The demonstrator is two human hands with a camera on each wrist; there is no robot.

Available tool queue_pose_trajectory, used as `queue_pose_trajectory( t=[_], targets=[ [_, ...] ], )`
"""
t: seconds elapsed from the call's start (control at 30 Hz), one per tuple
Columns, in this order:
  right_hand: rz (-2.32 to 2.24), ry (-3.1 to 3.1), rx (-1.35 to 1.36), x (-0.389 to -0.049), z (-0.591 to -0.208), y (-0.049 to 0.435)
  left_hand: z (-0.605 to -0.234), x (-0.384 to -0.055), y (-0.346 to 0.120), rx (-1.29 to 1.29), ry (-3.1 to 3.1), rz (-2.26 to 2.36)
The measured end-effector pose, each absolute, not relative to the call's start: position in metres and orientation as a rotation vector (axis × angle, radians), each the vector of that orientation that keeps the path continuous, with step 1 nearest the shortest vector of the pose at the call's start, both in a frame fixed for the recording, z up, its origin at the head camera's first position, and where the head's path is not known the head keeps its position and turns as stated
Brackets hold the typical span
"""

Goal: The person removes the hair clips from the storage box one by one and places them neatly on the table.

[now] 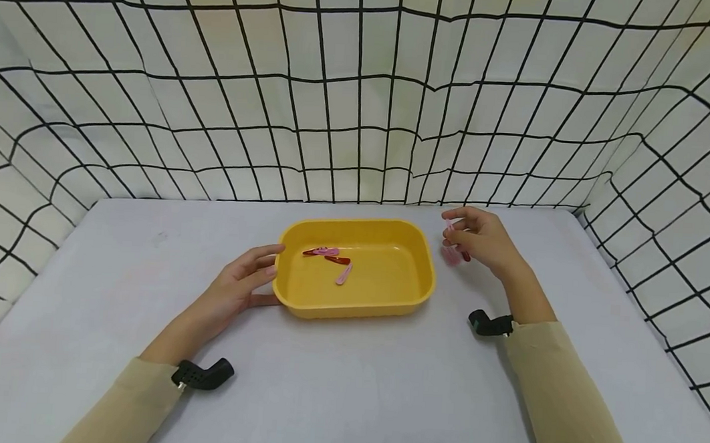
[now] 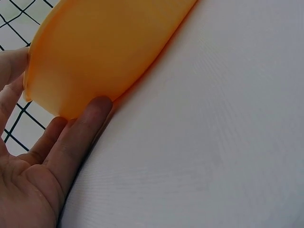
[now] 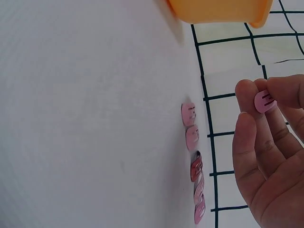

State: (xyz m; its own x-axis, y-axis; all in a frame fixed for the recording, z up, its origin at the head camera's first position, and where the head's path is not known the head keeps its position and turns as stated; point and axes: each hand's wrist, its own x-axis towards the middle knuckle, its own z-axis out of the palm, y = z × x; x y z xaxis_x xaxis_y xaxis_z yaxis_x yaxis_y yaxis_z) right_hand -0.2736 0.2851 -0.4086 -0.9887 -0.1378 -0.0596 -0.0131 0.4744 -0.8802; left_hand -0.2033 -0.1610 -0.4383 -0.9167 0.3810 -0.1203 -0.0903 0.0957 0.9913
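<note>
My left hand (image 1: 240, 284) rests with its fingertips against the left end of a yellow tray (image 1: 362, 310), thumb low at the near corner. In the left wrist view those fingers lie nearly straight along the tray wall (image 2: 109, 52). Between thumb and fingertips, my right hand (image 1: 477, 240) pinches a pink snap hair clip (image 3: 264, 101), raised beyond the tray's right end. Below that hand, several more pink clips (image 3: 188, 114) and a dark red clip (image 3: 196, 167) lie in a row on the table. Inside the tray are red clips (image 1: 337, 260) and pink clips (image 1: 343, 274).
A white table (image 1: 346, 388) carries everything. Black wire mesh (image 1: 360, 128) stands along its far edge and both sides, with pale sheeting behind it. Each wrist wears a small black camera (image 1: 202, 374).
</note>
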Motion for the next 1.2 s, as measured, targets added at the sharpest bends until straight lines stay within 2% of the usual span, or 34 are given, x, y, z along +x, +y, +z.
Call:
queue_pose_trajectory(
  t=[1.2],
  targets=[
    [-1.363, 2.636, -0.098, -0.2774, -0.4164, 0.2922, -0.4376, -0.2038, -0.1624, 0.272, 2.039, 1.882]
  ],
)
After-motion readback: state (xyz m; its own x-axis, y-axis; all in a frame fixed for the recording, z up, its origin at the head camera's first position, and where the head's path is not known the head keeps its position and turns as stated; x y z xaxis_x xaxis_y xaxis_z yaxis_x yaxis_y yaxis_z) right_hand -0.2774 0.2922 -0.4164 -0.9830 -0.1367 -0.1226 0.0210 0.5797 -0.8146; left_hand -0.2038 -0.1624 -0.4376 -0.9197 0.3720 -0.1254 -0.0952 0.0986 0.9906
